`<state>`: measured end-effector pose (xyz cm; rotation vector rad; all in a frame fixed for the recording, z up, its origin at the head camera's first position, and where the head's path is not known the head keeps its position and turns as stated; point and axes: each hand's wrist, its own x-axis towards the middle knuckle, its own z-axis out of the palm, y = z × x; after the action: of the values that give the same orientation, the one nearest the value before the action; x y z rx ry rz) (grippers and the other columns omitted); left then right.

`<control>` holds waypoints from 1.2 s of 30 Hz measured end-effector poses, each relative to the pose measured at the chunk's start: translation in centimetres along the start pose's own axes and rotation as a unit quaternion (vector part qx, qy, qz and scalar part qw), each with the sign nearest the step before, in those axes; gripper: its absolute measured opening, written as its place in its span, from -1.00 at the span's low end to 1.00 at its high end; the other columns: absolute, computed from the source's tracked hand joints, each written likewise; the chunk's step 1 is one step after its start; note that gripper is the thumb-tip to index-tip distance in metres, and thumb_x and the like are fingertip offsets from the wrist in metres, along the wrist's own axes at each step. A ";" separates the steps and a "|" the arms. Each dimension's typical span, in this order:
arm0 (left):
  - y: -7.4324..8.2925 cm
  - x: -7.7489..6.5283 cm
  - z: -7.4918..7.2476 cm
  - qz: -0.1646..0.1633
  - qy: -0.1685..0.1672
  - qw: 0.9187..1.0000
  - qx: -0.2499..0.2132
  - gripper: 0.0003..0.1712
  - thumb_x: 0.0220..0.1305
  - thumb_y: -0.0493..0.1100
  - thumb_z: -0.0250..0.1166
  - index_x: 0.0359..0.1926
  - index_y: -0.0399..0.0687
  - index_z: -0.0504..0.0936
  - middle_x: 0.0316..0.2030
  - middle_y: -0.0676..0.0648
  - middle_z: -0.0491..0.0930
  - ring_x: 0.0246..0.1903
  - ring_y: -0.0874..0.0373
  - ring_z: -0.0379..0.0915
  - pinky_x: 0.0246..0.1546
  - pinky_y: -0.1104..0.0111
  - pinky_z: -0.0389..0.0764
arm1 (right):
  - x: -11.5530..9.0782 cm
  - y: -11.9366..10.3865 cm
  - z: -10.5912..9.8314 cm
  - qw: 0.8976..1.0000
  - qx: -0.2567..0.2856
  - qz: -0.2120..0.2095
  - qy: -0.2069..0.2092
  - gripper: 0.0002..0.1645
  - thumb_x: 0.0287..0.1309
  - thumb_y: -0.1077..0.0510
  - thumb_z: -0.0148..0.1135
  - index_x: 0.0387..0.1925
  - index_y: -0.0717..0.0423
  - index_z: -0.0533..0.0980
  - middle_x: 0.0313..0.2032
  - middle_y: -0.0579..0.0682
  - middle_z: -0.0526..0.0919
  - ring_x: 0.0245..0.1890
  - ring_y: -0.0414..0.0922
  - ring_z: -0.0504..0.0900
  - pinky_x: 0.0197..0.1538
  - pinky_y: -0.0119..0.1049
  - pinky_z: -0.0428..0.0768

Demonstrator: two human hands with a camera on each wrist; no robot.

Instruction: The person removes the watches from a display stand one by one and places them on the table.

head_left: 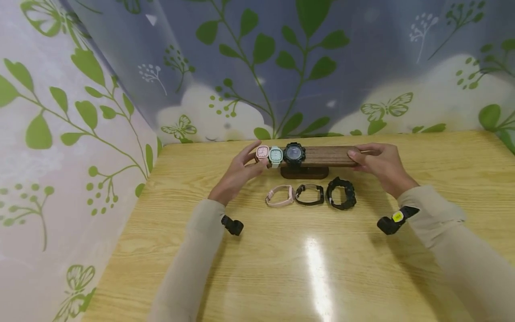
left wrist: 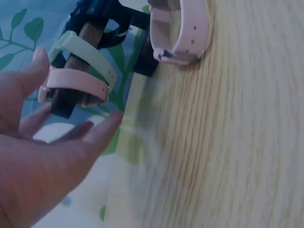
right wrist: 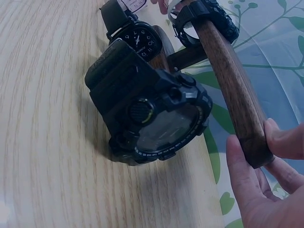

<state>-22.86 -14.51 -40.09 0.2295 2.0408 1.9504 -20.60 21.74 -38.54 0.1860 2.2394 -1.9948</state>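
A wooden T-bar watch stand [head_left: 327,156] stands near the back of the table, its dark base [head_left: 304,173] below. Round the left half of its bar sit a pink watch [head_left: 262,152], a mint green watch [head_left: 276,154] and a chunky black watch [head_left: 294,153]. At the bar's left end, my left hand [left wrist: 52,156] has its fingers loosely spread about the pink watch; no grip shows in the left wrist view. With thumb and fingers, my right hand [right wrist: 270,175] holds the bar's bare right end.
In front of the stand, three more watches rest on their sides in a row: a pink one [head_left: 280,196], a slim black one [head_left: 309,195] and a bulky black one [head_left: 341,193]. A leaf-patterned cloth [head_left: 241,107] rises behind the wooden table [head_left: 257,268].
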 end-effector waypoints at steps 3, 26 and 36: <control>-0.1 0.3 -0.1 0.010 -0.020 1.000 -0.013 -0.25 0.44 -0.21 0.29 0.54 0.29 0.25 0.45 -0.12 0.25 0.22 -0.07 0.47 0.30 0.01 0.48 | 0.0 0.0 0.0 1.000 0.000 0.000 0.001 -0.21 0.35 0.11 0.32 0.40 0.46 0.26 0.00 0.03 0.51 -0.23 -0.34 0.70 0.06 -0.27 0.69; -0.5 0.6 -0.6 0.022 -0.002 0.999 -0.044 -0.31 0.38 -0.38 0.29 0.46 0.08 0.38 0.29 -0.22 0.39 0.10 -0.17 0.55 0.20 -0.01 0.56 | -0.2 0.1 0.2 1.000 -0.003 -0.002 0.007 -0.22 0.37 0.10 0.30 0.41 0.46 0.25 0.03 0.08 0.51 -0.25 -0.35 0.70 0.04 -0.28 0.70; -0.4 -1.0 -1.7 0.042 0.045 0.997 0.039 -0.34 0.38 -0.28 0.35 0.45 0.05 0.39 0.32 -0.22 0.36 0.13 -0.31 0.54 0.13 0.07 0.64 | 0.0 0.0 0.3 1.000 -0.007 0.000 0.010 -0.25 0.40 0.09 0.27 0.41 0.43 0.26 0.15 0.16 0.44 -0.23 -0.37 0.69 0.06 -0.29 0.69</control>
<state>-22.46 -16.43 -40.34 0.2519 2.2011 1.9659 -20.56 21.49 -38.61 0.2049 2.2648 -1.9849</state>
